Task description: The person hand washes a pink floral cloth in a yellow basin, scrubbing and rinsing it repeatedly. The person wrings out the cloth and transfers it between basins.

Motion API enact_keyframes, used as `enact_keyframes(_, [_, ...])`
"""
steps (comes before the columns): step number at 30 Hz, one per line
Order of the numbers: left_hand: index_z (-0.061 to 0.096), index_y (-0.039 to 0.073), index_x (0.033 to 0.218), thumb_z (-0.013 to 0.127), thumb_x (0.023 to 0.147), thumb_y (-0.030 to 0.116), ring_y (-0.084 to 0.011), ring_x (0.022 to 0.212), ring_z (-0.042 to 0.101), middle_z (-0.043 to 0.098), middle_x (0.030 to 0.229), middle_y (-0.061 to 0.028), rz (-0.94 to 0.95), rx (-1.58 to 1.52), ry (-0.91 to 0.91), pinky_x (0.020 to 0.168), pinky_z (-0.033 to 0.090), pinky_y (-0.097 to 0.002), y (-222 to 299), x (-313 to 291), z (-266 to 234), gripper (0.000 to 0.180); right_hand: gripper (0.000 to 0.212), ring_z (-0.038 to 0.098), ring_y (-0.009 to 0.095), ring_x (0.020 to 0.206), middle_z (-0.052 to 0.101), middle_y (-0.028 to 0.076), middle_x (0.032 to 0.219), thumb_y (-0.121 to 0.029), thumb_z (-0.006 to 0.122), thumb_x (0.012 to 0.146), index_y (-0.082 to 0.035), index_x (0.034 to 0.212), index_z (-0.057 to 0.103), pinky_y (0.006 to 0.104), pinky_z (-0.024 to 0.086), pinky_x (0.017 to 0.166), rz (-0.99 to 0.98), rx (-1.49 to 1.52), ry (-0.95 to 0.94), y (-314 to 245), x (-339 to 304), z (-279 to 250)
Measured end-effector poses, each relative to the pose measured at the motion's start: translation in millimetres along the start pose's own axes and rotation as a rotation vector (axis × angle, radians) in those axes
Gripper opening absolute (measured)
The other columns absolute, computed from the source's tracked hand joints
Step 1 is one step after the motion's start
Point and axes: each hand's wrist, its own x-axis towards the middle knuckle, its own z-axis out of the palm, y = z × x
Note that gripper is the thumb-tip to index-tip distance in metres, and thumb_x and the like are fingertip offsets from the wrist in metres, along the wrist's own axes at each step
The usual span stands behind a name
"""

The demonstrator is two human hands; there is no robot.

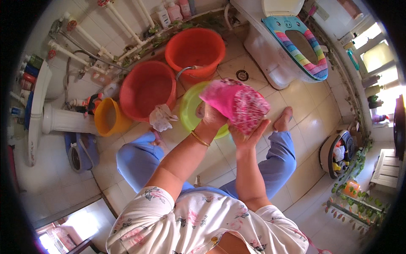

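I hold a pink patterned cloth (237, 103) up in front of me with both hands. My left hand (210, 117), with a gold bangle on its wrist, grips the cloth's left lower edge. My right hand (249, 134) supports it from below with the fingers spread along its underside. The cloth hangs above a yellow-green basin (189, 111) on the tiled floor. My knees in blue trousers are on either side, and my bare right foot (283, 120) rests beside the basin.
Two red buckets (146, 89) (195, 47) and a small yellow bucket (108, 117) stand behind the basin. A crumpled white cloth (161, 117) hangs on the nearer bucket's rim. A toilet (275, 51) with a striped seat cover is far right; a white sink pedestal (63, 120) is left.
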Motion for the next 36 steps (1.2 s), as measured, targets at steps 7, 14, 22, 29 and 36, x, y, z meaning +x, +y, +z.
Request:
enact_keyframes(7, [0.040,0.009,0.131,0.045,0.091,0.045,-0.0268,0.120,0.045,0.046,0.132,-0.0104,-0.133,-0.202,0.029,0.104,0.035,-0.0422,38.0,-23.7,-28.9,0.054,0.066,0.058,0.019,0.097,0.052,0.007,0.125,-0.055,0.047,0.090,-0.009,0.136,0.036,0.0405,0.050,0.083,-0.066,-0.325,0.262,-52.4,-8.3,10.4])
enact_keyframes(14, [0.030,0.011,0.137,0.034,0.097,0.034,-0.0228,0.128,0.034,0.038,0.137,-0.0083,0.102,-0.172,-0.314,0.110,0.025,-0.0381,5.1,-4.2,-31.4,0.046,0.030,0.054,0.036,0.097,0.059,0.016,0.102,-0.024,0.057,0.084,-0.010,0.110,0.060,0.0449,0.044,0.085,-0.470,-2.179,-0.097,45.1,74.8,52.3])
enact_keyframes(22, [0.027,0.012,0.140,0.032,0.096,0.043,-0.0240,0.132,0.030,0.035,0.141,-0.0078,-0.221,0.465,-0.245,0.112,0.021,-0.0408,44.4,-34.6,7.6,0.054,0.044,0.054,0.034,0.102,0.058,0.011,0.115,-0.040,0.060,0.081,-0.017,0.118,0.057,0.0453,0.045,0.084,-0.461,-2.276,-0.013,35.6,64.2,55.2])
enact_keyframes(29, [0.023,0.012,0.145,0.031,0.094,0.051,-0.0246,0.135,0.028,0.028,0.148,-0.0069,-0.547,-1.734,0.293,0.114,0.019,-0.0430,61.9,-73.5,-50.6,0.064,0.050,0.058,0.021,0.096,0.058,0.007,0.114,-0.047,0.046,0.093,-0.016,0.132,0.046,0.0380,0.048,0.081,0.330,-0.341,0.326,-8.4,53.5,-43.9])
enact_keyframes(36, [0.024,0.010,0.144,0.032,0.094,0.053,-0.0250,0.136,0.027,0.027,0.149,-0.0075,-0.424,-3.883,0.592,0.114,0.017,-0.0430,66.3,-81.8,-28.8,0.066,0.057,0.059,0.017,0.087,0.058,0.009,0.111,-0.038,0.062,0.084,-0.007,0.129,0.045,0.0344,0.050,0.070,0.679,-0.495,-0.055,19.7,-58.7,-44.3])
